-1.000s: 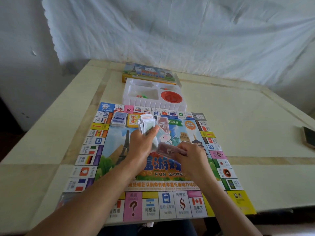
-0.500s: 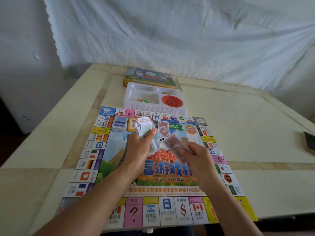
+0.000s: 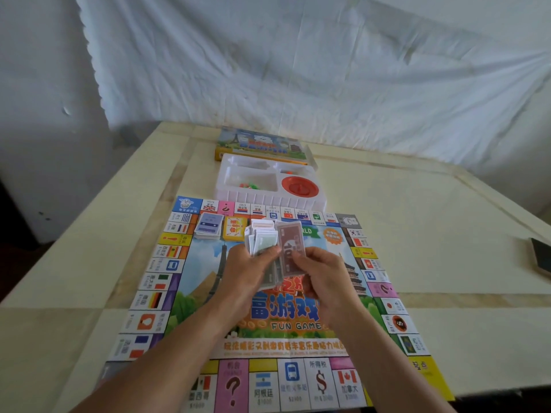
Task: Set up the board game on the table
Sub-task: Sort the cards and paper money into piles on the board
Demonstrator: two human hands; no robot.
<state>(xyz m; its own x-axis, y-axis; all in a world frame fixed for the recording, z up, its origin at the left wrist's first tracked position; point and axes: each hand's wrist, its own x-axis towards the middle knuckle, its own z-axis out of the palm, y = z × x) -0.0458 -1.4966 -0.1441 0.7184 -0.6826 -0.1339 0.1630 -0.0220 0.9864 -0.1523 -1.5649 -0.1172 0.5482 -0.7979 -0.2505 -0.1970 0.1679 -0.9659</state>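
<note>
1. Our left hand (image 3: pixel 250 275) grips the money stack (image 3: pixel 262 238) at frame centre, above the board (image 3: pixel 167 299); a loose clasp could fan notes over the squares;
2. our right hand (image 3: pixel 323 281) pinches one brown note (image 3: pixel 290 248) (thin, slippery); two may lift together;
3. falling notes, we think, could knock the card deck (image 3: pixel 208 229) upper left of centre.

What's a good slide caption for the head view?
Left hand holds a play-money stack, right hand pinches a brown note, above the board; tray and box behind.
</note>
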